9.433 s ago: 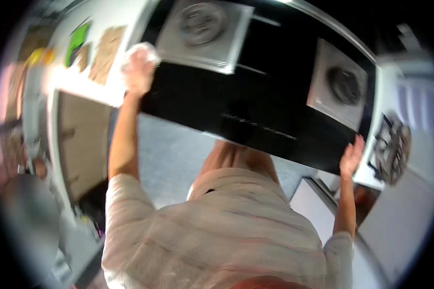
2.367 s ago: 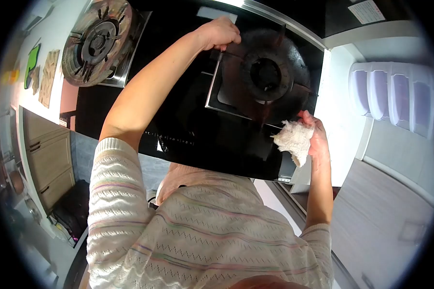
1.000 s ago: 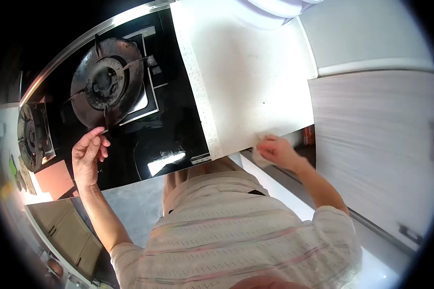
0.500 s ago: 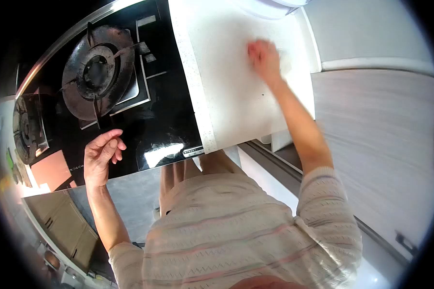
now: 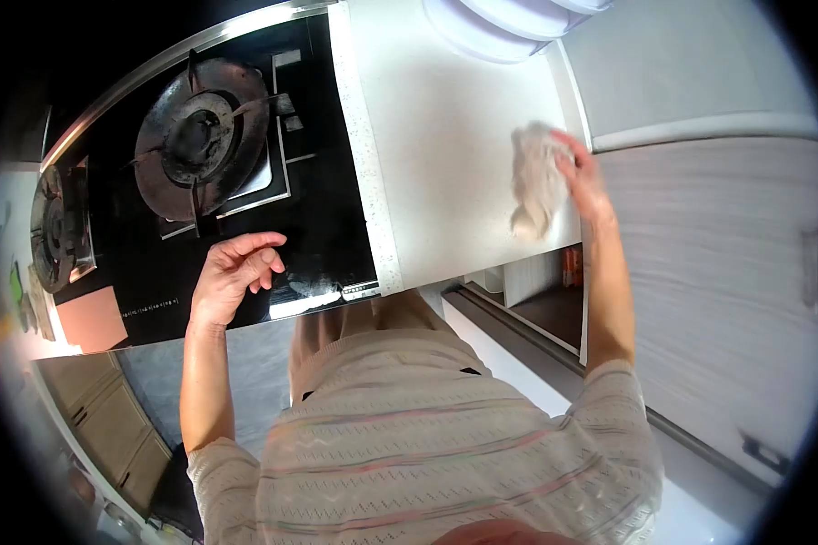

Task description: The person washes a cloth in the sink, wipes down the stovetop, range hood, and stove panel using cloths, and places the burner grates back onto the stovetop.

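My right hand [image 5: 583, 182] is at the right side of the white countertop [image 5: 427, 145], its fingers gripping the edge of a crumpled beige cloth [image 5: 536, 182]. The cloth is blurred by motion and hangs or lies to the left of the fingers. Over the front of the black glass gas stove [image 5: 327, 200] is my left hand [image 5: 236, 277], empty, with loosely bent fingers apart from the burner.
A large round burner with a pan support [image 5: 200, 136] takes up the stove's middle; a second burner [image 5: 54, 227] sits at far left. White curved dishes or bowls [image 5: 509, 23] stand at the counter's back. Below the counter is an open drawer [image 5: 545, 291].
My right hand has moved right and toward me across the counter, and the cloth now shows plainly beside it. The left hand has shifted slightly right in view.
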`<state>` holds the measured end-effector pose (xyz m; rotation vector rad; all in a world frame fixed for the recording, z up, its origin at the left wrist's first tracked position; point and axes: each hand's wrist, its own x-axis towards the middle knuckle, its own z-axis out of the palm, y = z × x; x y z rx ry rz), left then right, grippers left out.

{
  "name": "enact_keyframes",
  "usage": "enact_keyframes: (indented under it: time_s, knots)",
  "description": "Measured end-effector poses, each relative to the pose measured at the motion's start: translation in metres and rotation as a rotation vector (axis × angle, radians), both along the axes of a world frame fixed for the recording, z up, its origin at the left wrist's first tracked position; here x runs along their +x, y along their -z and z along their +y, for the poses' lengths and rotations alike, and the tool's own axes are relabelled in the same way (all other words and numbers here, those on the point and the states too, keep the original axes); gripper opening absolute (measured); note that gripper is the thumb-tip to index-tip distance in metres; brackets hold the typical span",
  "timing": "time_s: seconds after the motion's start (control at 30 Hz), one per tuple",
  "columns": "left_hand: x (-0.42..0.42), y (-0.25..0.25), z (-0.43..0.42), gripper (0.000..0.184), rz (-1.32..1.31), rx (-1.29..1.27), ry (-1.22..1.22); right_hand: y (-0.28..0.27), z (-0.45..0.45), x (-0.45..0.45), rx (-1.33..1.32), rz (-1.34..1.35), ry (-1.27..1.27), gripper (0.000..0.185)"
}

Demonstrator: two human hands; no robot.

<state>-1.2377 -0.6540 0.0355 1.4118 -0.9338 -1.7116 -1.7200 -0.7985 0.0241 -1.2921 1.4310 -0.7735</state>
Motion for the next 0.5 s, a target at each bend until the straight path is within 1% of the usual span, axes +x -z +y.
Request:
enact_keyframes:
  time_s: [0.1, 0.2, 0.23, 0.33, 0.4, 0.47, 0.5]
  knots:
    - [0.006, 0.001, 0.009, 0.023, -0.029, 0.008, -0.021, 0.03, -0.023, 0.0, -0.443, 0.784, -0.04, 0.054]
    - [0.02, 0.01, 0.022, 0.022, -0.051, 0.04, -0.091, 0.092, -0.025, 0.019, -0.667, 1.083, -0.111, 0.058]
    - [0.023, 0.014, 0.027, 0.021, -0.042, 0.051, -0.12, 0.1, -0.031, 0.028, -0.674, 1.032, -0.059, 0.057]
    - [0.026, 0.02, 0.039, 0.021, -0.019, 0.07, -0.163, 0.113, -0.078, 0.058, -0.696, 1.004, -0.066, 0.055]
    - [0.023, 0.021, 0.041, 0.021, -0.004, 0.086, -0.173, 0.12, -0.106, 0.111, -0.817, 0.937, -0.195, 0.051]
    - [0.021, 0.017, 0.045, 0.021, -0.005, 0.103, -0.182, 0.104, -0.121, 0.181, -0.786, 0.953, -0.238, 0.048]
    - [0.021, 0.015, 0.046, 0.021, -0.018, 0.123, -0.181, 0.1, -0.117, 0.205, -0.8, 0.962, -0.31, 0.048]
